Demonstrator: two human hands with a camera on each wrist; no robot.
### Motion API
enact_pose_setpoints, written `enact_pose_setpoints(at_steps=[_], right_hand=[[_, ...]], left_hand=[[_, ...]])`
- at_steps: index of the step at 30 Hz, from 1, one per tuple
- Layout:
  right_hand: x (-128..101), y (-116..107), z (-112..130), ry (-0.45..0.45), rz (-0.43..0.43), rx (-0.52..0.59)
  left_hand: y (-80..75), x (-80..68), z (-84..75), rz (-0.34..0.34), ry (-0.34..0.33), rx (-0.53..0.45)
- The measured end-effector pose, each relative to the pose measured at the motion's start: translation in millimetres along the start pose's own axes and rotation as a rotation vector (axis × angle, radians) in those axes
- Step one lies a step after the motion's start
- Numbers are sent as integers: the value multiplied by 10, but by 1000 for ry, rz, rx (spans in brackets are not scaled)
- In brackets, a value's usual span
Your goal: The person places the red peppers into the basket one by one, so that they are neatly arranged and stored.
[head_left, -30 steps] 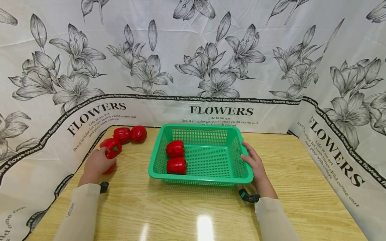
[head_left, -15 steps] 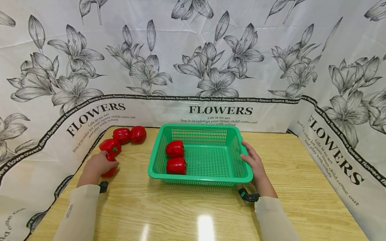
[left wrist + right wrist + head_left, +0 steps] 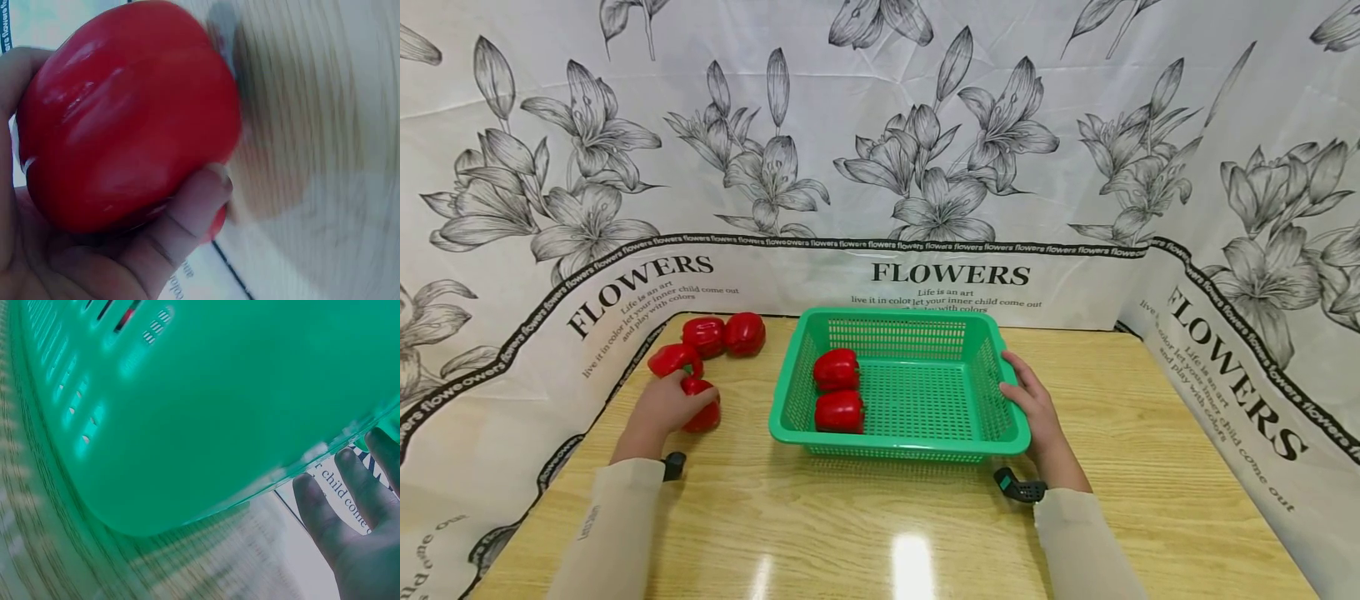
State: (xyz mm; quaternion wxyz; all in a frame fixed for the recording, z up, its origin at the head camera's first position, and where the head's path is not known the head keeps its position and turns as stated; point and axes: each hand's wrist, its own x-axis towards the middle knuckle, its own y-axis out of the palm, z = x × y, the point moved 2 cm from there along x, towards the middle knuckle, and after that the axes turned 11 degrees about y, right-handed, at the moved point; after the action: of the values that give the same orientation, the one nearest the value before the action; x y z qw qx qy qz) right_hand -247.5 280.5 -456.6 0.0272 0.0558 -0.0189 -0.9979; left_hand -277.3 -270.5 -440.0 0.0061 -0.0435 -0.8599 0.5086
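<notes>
My left hand (image 3: pixel 664 406) grips a red bell pepper (image 3: pixel 703 412) just above the table, left of the green mesh basket (image 3: pixel 796 429). In the left wrist view the pepper (image 3: pixel 125 119) fills the frame with my thumb (image 3: pixel 187 212) curled round it. Two red peppers (image 3: pixel 837 371) (image 3: pixel 839 412) lie inside the basket on its left side. My right hand (image 3: pixel 1030 404) rests flat against the basket's right rim; in the right wrist view straight fingers (image 3: pixel 350 506) lie under the rim of the basket (image 3: pixel 206 406).
Three more red peppers (image 3: pixel 674 359) (image 3: pixel 703 336) (image 3: pixel 744 333) sit at the table's back left corner. A flowered white cloth (image 3: pixel 925 167) walls in the wooden table (image 3: pixel 880 525) on three sides.
My left hand has closed round a pepper and carried it right, away from the group and towards the basket. The right hand has stayed on the basket's rim.
</notes>
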Motion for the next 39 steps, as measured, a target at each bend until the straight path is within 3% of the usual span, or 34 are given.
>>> enact_pose_setpoints(at_steps=[3, 9, 17, 32, 39], right_hand=[[-6, 0, -2, 7, 4, 6], [-13, 3, -1, 14, 15, 12], [-17, 4, 12, 14, 6, 15], [-7, -3, 21, 4, 2, 0], [-14, 1, 4, 15, -1, -5]], left_hand=[[39, 23, -29, -19, 0, -37], [102, 55, -95, 12, -51, -125], [162, 129, -193, 35, 16, -222], [82, 18, -215, 172, 126, -104], [-8, -56, -266, 180, 149, -94]])
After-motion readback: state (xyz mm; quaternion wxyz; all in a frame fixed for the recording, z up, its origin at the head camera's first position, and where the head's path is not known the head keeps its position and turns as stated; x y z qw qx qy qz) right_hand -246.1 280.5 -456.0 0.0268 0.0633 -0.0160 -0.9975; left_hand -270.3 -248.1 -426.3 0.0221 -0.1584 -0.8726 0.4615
